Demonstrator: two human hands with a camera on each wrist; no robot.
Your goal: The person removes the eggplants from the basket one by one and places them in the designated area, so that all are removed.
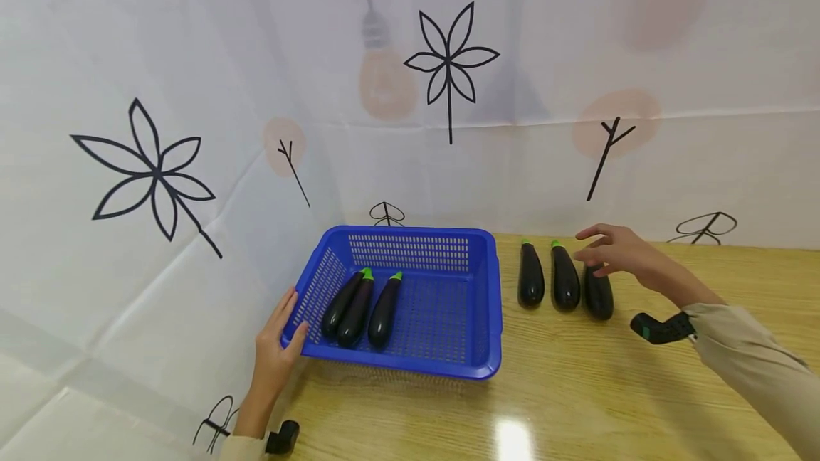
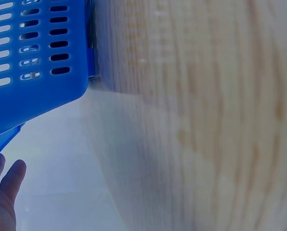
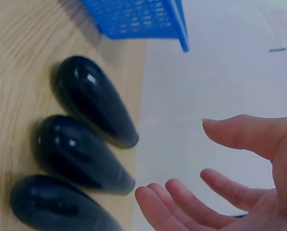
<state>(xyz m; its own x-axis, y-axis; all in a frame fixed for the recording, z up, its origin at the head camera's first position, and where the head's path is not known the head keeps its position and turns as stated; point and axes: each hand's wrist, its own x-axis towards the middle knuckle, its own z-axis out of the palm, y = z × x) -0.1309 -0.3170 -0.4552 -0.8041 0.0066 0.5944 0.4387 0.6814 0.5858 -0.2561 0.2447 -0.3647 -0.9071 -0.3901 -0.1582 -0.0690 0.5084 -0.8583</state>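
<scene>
My left hand [image 1: 277, 336] rests at the left front corner of a blue plastic basket [image 1: 496, 304], its fingers fairly straight along the rim. In the left wrist view, fingertips [image 2: 16, 169] show just below the basket's rim. Three dark eggplants with green stem ends lie in the left half of the basket, one of them an eggplant [image 1: 384, 311] slightly apart. Over the rightmost eggplant [image 1: 598, 297] of three on the table hovers my right hand [image 1: 618, 255], fingers spread and holding nothing. The middle eggplant [image 1: 565, 279] and left eggplant [image 1: 530, 276] lie beside it.
The wooden table [image 1: 551, 383] reaches back to a white curtain [image 1: 544, 183] printed with plants and bulbs. The curtain also runs close along the basket's left side. Dark wrist-worn devices sit by each sleeve, such as the right device [image 1: 660, 328].
</scene>
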